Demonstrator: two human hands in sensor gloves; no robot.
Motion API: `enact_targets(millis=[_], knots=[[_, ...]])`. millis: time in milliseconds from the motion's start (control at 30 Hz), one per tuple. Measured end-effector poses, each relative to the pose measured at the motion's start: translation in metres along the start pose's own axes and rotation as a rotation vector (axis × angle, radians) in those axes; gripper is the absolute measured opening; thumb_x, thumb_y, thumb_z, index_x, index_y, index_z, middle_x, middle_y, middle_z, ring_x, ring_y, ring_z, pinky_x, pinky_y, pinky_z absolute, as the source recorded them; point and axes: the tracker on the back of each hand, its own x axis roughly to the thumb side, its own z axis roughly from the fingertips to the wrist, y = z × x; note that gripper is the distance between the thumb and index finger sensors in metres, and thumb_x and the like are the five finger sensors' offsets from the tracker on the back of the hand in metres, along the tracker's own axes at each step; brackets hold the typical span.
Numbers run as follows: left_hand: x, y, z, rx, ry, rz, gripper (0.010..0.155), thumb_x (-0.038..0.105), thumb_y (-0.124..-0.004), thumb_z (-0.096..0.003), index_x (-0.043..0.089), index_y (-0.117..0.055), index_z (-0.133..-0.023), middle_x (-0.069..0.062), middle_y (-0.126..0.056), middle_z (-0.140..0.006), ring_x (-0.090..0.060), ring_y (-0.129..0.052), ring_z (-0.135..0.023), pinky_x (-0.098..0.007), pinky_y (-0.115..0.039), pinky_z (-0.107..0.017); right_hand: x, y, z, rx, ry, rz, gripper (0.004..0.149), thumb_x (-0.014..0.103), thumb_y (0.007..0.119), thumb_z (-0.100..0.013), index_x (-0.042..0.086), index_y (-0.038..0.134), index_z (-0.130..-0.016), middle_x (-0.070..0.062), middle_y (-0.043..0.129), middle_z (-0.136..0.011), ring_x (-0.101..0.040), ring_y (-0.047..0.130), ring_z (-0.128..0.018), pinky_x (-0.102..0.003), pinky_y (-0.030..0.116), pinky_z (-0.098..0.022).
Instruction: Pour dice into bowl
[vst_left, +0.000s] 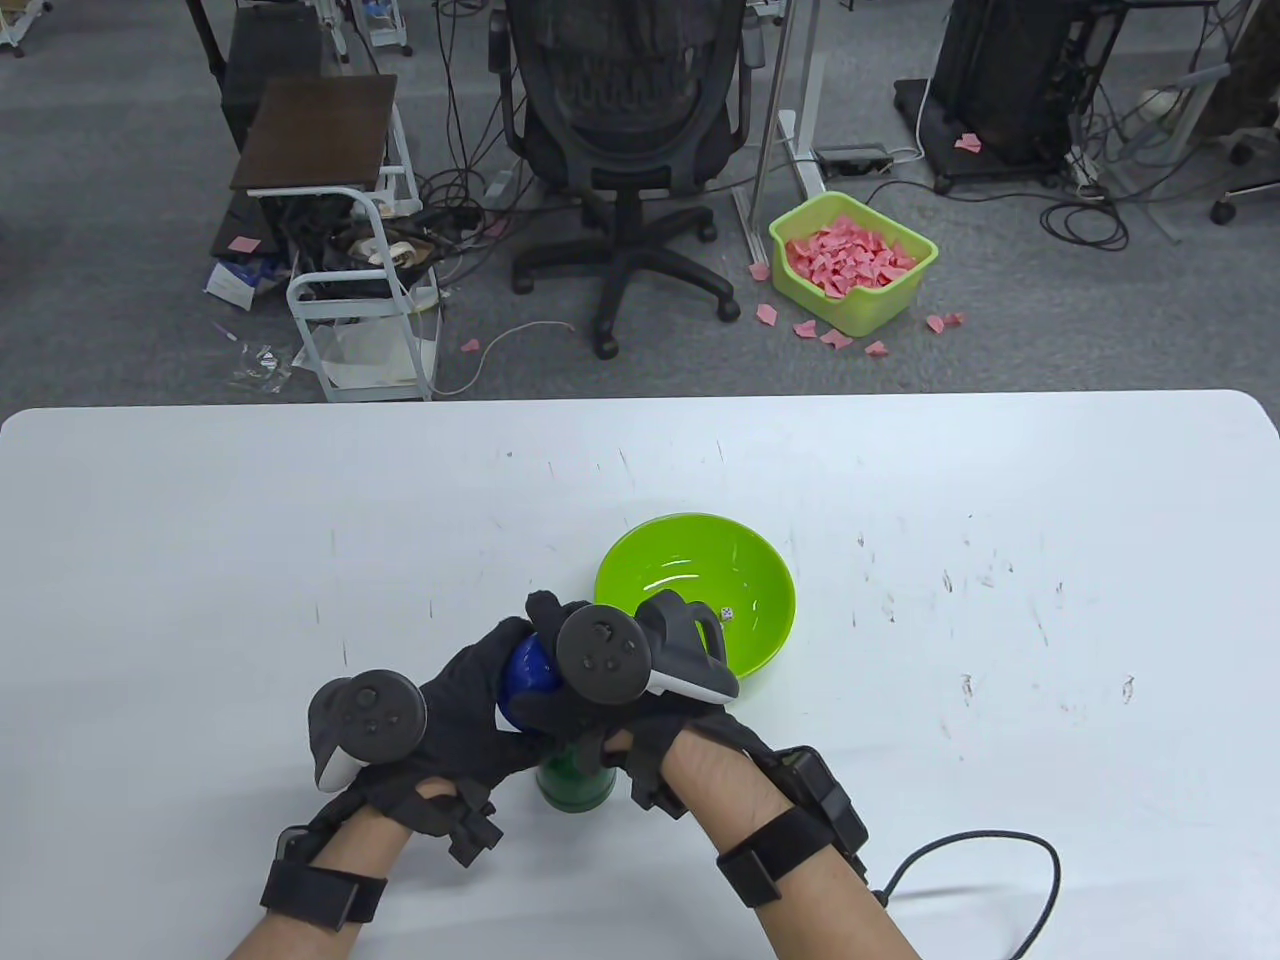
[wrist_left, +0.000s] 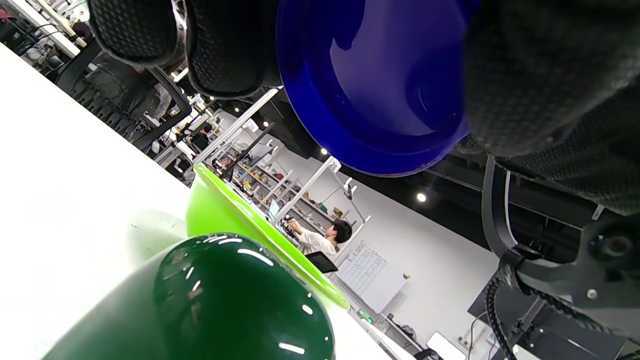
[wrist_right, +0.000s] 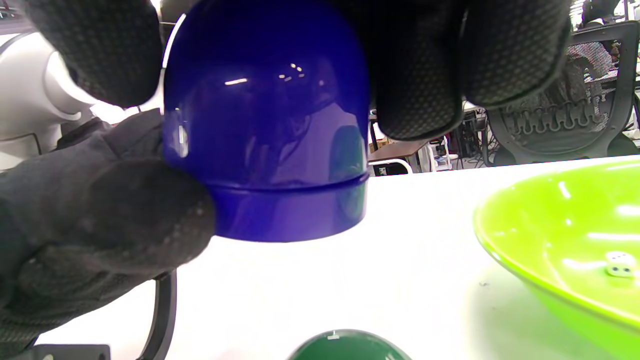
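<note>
Holding a blue cup (wrist_right: 265, 125) between both hands, we see it lifted off the worktop (vst_left: 1000, 480) with its open mouth facing down. The right hand (vst_left: 620, 690) clamps on the domed top, its fingers (wrist_right: 420, 75) wrapped over the far side; the left hand (vst_left: 450, 720) grips the near side, with one of its fingers (wrist_right: 145, 215) pressed against the rim band. In the left wrist view the cup's interior (wrist_left: 380, 80) looks bare, so we judge it to hold no dice now. Directly below the hands stands a dark green cup (vst_left: 575, 785), dome up, resting on the worktop. Just beyond the right hand sits the lime bowl (vst_left: 700, 560), with one white die (vst_left: 727, 614) lying on its inner slope; the right wrist view confirms this die (wrist_right: 620, 264) near the bowl's bottom. Whether more dice lie there, the tracker hides.

Step in hand, as we judge it: the pour from the blue cup appears done, and the cup is being carried or set aside. The next move would call for putting the blue cup down clear of the bowl and, if the green cup covers further dice, lifting it without scattering them, then tipping its contents over the bowl's rim
</note>
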Motion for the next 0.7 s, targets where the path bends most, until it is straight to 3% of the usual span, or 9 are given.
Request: enact_targets(millis=[333,700], knots=[[-0.016,0.021,0.002,0.080,0.062,0.060,0.105,0.065,-0.096,-0.0339,0.018,-0.039,-0.109,-0.014,-0.066,-0.108,-0.037,-0.078,-0.094,-0.063,-0.066,-0.073,-0.022,-0.010,0.026,-0.166,-0.041,-0.038,0.092,0.059,0.079,-0.045,0.001,0.047,-0.109,-0.032,0.067,-0.105,-0.053,0.084,-0.075,-0.069,0.071,-0.056],[-0.036,0.039,0.006,0.139,0.143,0.104,0.105,0.063,-0.097,-0.0342,0.018,-0.038,-0.109,-0.015,-0.064,-0.109,-0.037,-0.076,-0.096,-0.064,-0.064,-0.074,-0.094,0.015,0.073,-0.227,0.061,0.017,0.089,0.057,0.079,-0.046,0.002,0.048,-0.108,-0.032,0.068,-0.105,-0.052,0.084,-0.076,-0.070,0.071,-0.056]])
